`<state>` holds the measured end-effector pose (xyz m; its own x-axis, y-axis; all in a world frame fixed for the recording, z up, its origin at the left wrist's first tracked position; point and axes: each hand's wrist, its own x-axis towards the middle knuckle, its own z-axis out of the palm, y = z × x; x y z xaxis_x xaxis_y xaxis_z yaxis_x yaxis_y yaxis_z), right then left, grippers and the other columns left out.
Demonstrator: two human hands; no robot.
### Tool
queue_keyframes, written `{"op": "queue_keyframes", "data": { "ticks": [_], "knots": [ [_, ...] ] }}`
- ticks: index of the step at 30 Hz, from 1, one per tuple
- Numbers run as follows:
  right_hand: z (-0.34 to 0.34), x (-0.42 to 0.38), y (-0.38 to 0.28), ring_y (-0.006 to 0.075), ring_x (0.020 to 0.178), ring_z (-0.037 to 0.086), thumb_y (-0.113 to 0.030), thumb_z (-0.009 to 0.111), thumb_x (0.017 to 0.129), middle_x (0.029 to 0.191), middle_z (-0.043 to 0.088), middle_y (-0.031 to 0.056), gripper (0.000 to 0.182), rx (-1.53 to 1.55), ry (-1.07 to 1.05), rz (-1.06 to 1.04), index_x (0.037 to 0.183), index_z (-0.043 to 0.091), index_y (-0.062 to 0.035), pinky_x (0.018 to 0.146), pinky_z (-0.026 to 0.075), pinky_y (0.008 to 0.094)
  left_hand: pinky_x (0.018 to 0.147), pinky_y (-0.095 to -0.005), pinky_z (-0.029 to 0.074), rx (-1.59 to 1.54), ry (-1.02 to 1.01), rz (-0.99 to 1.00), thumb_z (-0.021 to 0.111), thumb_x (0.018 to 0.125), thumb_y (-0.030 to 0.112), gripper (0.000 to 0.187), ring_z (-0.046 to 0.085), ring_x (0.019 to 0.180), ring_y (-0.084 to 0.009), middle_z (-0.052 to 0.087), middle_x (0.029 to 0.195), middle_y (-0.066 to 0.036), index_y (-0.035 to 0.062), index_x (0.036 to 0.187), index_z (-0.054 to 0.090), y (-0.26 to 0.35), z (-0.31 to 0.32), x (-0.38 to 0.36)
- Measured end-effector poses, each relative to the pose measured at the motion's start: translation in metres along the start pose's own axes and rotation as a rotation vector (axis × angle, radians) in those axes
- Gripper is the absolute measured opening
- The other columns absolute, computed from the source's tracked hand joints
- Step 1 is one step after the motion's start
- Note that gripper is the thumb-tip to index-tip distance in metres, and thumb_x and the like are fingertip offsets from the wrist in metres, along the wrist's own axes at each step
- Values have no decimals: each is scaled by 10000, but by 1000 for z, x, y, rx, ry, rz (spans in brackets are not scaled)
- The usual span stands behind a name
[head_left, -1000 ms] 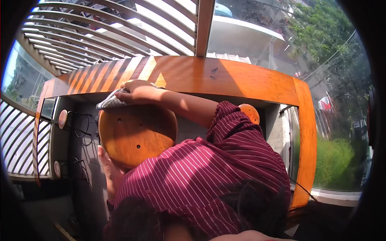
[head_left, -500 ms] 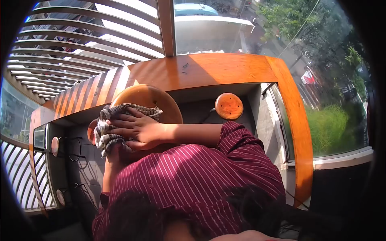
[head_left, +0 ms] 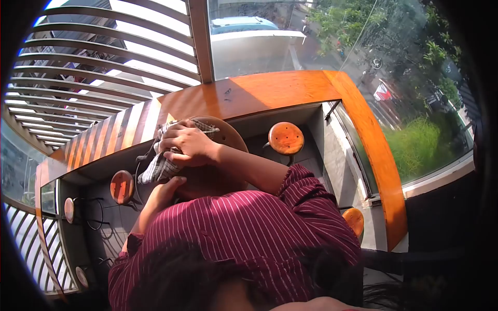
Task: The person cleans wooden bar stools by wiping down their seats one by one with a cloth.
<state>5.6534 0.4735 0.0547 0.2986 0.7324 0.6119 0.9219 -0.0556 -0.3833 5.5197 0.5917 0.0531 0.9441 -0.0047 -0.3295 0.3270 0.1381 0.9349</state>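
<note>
A round wooden stool (head_left: 233,142) with small holes in its seat is close in front of my body, looking large beside the other stools. My right hand (head_left: 188,143) presses a checkered black-and-white cloth (head_left: 162,167) on the seat's upper left part, its fingers curled into the fabric. Part of the cloth hangs over the seat's left edge. At the lower left rim of the seat, my left hand (head_left: 164,191) grips the stool. Its thumb shows, while its other fingers are hidden. The stool's legs are mostly out of sight.
A wooden counter (head_left: 275,88) runs along the windows and turns down the right side. Other stools stand around: one at the left (head_left: 122,186), one under the counter (head_left: 286,138), one at the right (head_left: 353,221). White slats (head_left: 119,44) cover the left window.
My right hand has gone from lying flat and spread on the cloth to curled around it, bunching it. The left thumb has come into view at the rim. The whole view has shifted slightly.
</note>
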Motion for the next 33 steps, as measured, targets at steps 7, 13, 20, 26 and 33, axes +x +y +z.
{"op": "queue_keyframes", "data": {
  "ticks": [7,13,20,26,33],
  "knots": [
    [23,-92,-6,311,1157,337,-333,420,816,1258,355,158,483,-382,135,588,1233,369,-95,917,247,443,649,-270,469,-178,-105,10,506,752,176,363,573,717,-184,543,886,-93,-2,1056,418,-7,-19,-13],
    [36,-114,-80,279,1275,168,-359,422,817,1372,196,122,514,-59,-305,153,1296,304,-214,996,141,480,676,-263,456,-49,-283,61,450,856,274,334,564,801,-166,539,875,-106,5,1049,412,-20,-68,-23],
    [47,-56,-66,325,1284,73,-392,445,800,1381,106,180,507,44,23,597,1277,343,-254,1003,52,489,918,-360,344,-695,-614,-234,226,835,572,668,452,1087,-248,446,1205,-123,63,1252,335,3,-45,-19],
    [40,-71,-158,311,1179,335,-362,513,739,1310,298,148,448,-271,-27,264,1177,471,-274,938,276,486,897,-415,382,-733,-562,-169,311,762,647,759,506,1009,-280,494,1141,-159,38,1206,400,8,-58,-5],
    [41,-156,-156,344,1013,495,-256,580,705,1139,479,195,430,-515,276,275,1095,496,-97,863,369,450,519,-190,383,-381,-413,-63,340,778,607,607,519,582,-77,600,789,-2,85,1031,520,6,-36,-13]
  ]
}}
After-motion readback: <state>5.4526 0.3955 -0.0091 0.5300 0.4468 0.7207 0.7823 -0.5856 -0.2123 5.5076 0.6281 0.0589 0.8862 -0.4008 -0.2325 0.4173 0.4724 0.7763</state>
